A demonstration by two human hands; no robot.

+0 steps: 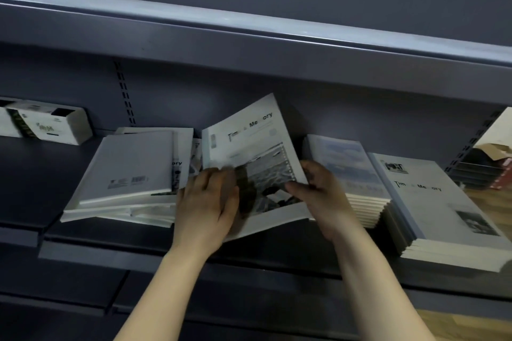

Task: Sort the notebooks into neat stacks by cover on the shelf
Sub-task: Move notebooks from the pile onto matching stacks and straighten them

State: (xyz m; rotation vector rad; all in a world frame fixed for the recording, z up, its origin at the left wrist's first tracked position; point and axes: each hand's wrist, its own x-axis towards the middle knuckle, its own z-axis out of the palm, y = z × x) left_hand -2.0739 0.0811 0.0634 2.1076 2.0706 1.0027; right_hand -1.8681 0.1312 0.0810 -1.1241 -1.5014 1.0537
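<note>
A white notebook (pixel 249 147) with a dark sea photo and "Time Memory" lettering tilts up off the dark shelf (pixel 83 241) in the middle. My left hand (pixel 207 202) grips its lower left edge. My right hand (pixel 318 191) pinches its lower right corner. Left of it lies a loose, crooked pile of notebooks (pixel 124 183), the top one back cover up. To the right stands a neat stack with a pale sky cover (pixel 346 169). Further right is a neat stack with the "Time Memory" cover (pixel 443 207).
Small white boxes (pixel 47 124) sit at the far left of the shelf. An upper shelf (pixel 249 33) overhangs the working space. At the far right are dark trays (pixel 473 174) and an open cardboard box (pixel 496 147) above a wooden floor.
</note>
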